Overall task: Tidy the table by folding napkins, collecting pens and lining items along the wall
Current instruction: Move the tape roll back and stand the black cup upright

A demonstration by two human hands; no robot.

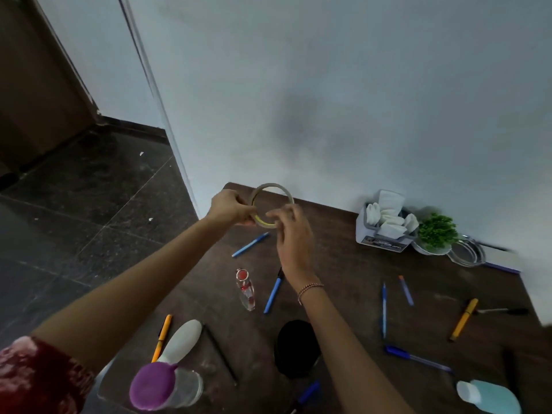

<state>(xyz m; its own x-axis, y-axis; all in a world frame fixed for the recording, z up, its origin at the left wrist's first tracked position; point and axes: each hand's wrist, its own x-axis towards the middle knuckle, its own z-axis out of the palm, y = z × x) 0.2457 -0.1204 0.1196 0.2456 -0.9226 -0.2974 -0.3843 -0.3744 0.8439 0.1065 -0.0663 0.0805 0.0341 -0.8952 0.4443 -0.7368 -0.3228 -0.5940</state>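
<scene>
Holding the tape roll upright w/ both hands, left hand pinching its left rim, right hand fingers closed on its near edge, above the table's far-left corner, wall just behind, prob. its spot.

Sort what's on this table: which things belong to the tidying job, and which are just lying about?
Part of the job:
tape ring, held by left hand and right hand
blue pen
blue marker
yellow pen
napkin holder
small glass bottle

Just there:
dark floor
wall
</scene>
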